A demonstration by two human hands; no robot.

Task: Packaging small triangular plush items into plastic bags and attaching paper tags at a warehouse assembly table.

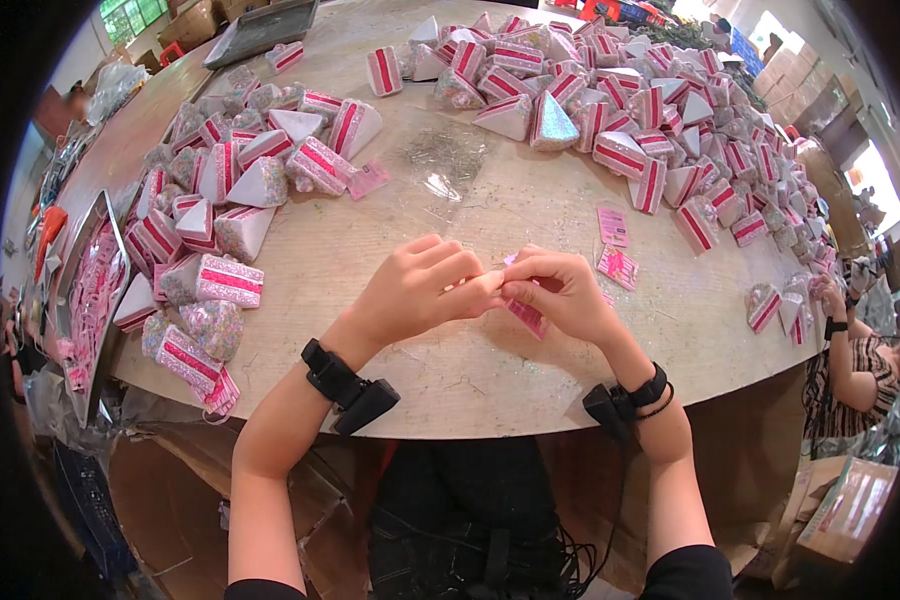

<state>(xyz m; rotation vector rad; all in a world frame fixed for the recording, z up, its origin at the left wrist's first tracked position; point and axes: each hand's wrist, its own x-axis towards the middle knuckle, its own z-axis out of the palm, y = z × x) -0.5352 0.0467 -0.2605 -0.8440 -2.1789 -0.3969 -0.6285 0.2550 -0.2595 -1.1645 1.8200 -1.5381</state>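
packing workshop | worktable (490, 370) heaped with wedge boxes (620, 155) (cartons (795, 85) behind)

A small pink card (526, 314) is pinched between the left hand (417, 288) and right hand (560, 290), whose fingertips meet over it. It is flat, bright pink, and tilted, its lower end poking out below the right hand's fingers, just above the counter (470, 370). Most of it is hidden by the fingers. Two more pink cards (615, 245) lie flat just beyond the right hand.
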